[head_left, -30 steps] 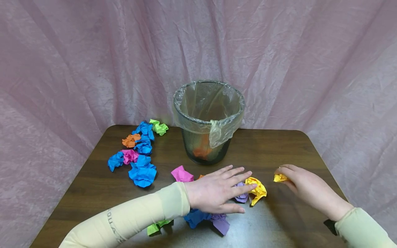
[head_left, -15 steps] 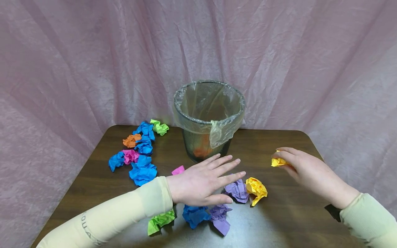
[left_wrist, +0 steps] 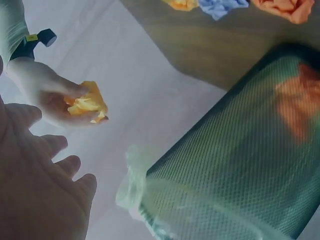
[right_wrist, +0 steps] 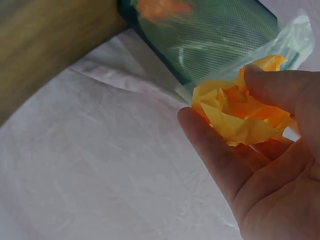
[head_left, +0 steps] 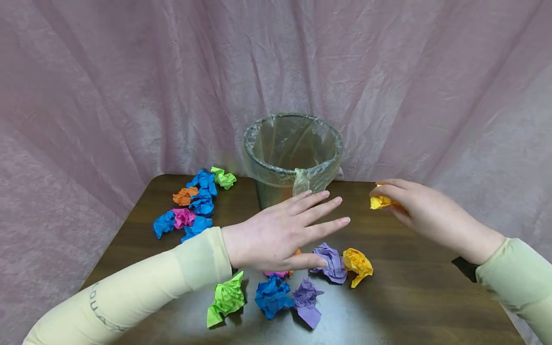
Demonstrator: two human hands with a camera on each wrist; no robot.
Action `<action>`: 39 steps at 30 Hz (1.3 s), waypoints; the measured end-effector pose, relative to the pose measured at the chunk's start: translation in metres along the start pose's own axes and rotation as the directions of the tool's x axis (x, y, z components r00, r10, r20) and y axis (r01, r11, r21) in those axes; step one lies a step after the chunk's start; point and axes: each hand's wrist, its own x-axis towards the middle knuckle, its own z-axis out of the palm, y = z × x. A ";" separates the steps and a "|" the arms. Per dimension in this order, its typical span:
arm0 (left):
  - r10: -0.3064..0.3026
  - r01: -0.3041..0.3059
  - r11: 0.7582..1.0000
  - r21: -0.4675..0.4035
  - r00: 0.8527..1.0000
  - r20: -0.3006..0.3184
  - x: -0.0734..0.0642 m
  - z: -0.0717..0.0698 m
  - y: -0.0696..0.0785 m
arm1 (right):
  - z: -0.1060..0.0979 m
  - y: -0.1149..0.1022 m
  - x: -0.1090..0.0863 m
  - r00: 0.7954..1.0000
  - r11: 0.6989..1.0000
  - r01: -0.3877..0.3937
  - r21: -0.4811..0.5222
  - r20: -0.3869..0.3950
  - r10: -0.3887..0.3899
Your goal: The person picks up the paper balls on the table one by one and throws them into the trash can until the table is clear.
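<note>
Between thumb and fingers, my right hand (head_left: 424, 213) holds a crumpled yellow paper ball (right_wrist: 240, 112), raised at the right of the bin. My left hand (head_left: 284, 235) hovers palm down with spread, straight fingers and holds nothing. It is in front of the mesh waste bin (head_left: 267, 191), hiding part of its lower half. A clear plastic liner (head_left: 316, 177) folds over the bin's rim. Through the mesh in the left wrist view, orange crumpled paper (left_wrist: 300, 102) shows inside. Below the left hand lie a purple paper ball (head_left: 331, 263) and another yellow paper ball (head_left: 358, 266).
Nearer the front edge of the wooden table (head_left: 409, 297) sit a green paper ball (head_left: 227, 299), a blue one (head_left: 272, 297) and a second purple one (head_left: 307, 302). Several blue, orange, pink and green balls cluster at the back left, including an orange one (head_left: 185, 196).
My right hand has lifted the yellow paper ball up and slightly left, away from the table. My left hand has moved up and a little left, uncovering the front paper balls.
</note>
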 end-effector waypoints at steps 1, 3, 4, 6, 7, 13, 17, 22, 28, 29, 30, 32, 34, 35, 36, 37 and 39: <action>-0.001 0.001 1.000 0.007 1.000 -0.003 0.001 -0.003 -0.002 | -0.002 0.000 0.002 1.000 1.000 -0.001 -0.001 0.003 0.001; -0.012 0.012 1.000 0.015 1.000 -0.012 0.003 -0.008 -0.006 | -0.007 0.000 0.008 1.000 1.000 0.001 0.005 0.007 -0.001; -0.020 0.020 1.000 0.021 1.000 -0.019 0.004 -0.011 -0.008 | -0.008 0.001 0.010 1.000 1.000 0.001 0.005 0.007 -0.001; -0.041 0.042 0.999 0.034 0.999 -0.029 0.005 -0.016 -0.014 | -0.012 0.002 0.015 1.000 1.000 0.001 0.004 0.007 -0.001; -0.055 0.057 0.998 0.039 0.998 -0.032 0.005 -0.018 -0.017 | -0.013 0.003 0.017 1.000 1.000 0.000 0.002 0.010 0.000; -0.143 0.144 0.989 0.037 0.989 -0.030 0.004 -0.025 -0.038 | -0.019 0.005 0.030 1.000 1.000 -0.005 -0.017 0.013 0.005; -0.198 0.198 0.980 0.033 0.980 -0.003 0.000 -0.031 -0.050 | -0.021 0.007 0.039 1.000 1.000 -0.002 -0.013 0.004 0.002; -0.260 0.259 0.965 0.031 0.966 0.013 -0.006 -0.037 -0.064 | -0.022 0.008 0.051 1.000 1.000 0.017 -0.015 -0.010 -0.017; -0.333 0.333 0.943 0.011 0.943 0.018 -0.017 -0.045 -0.082 | -0.024 0.007 0.070 0.999 1.000 0.028 0.000 -0.017 -0.028; -0.347 0.347 0.938 0.007 0.937 0.022 -0.019 -0.046 -0.085 | -0.024 0.006 0.073 0.999 1.000 0.030 0.005 -0.017 -0.030; -0.361 0.361 0.932 0.000 0.932 0.025 -0.021 -0.047 -0.087 | -0.024 0.005 0.077 0.999 1.000 0.030 0.009 -0.018 -0.029; -0.383 0.384 0.923 -0.007 0.923 0.031 -0.024 -0.049 -0.093 | -0.024 0.004 0.083 0.999 0.999 0.036 0.015 -0.025 -0.035; -0.404 0.404 0.915 -0.008 0.914 0.040 -0.028 -0.050 -0.098 | -0.024 0.002 0.090 0.999 0.999 0.041 0.017 -0.032 -0.041; -0.414 0.414 0.910 -0.009 0.909 0.046 -0.030 -0.051 -0.101 | -0.023 0.001 0.093 0.998 0.999 0.045 0.017 -0.035 -0.045; -0.422 0.423 0.906 -0.009 0.905 0.050 -0.032 -0.051 -0.103 | -0.023 0.000 0.096 0.998 0.999 0.048 0.017 -0.038 -0.048; -0.430 0.431 0.902 -0.008 0.901 0.054 -0.034 -0.051 -0.105 | -0.023 -0.001 0.099 0.998 0.999 0.052 0.016 -0.038 -0.051; -0.445 0.446 0.895 -0.008 0.894 0.058 -0.037 -0.052 -0.109 | -0.022 -0.002 0.105 0.998 0.998 0.056 0.020 -0.033 -0.055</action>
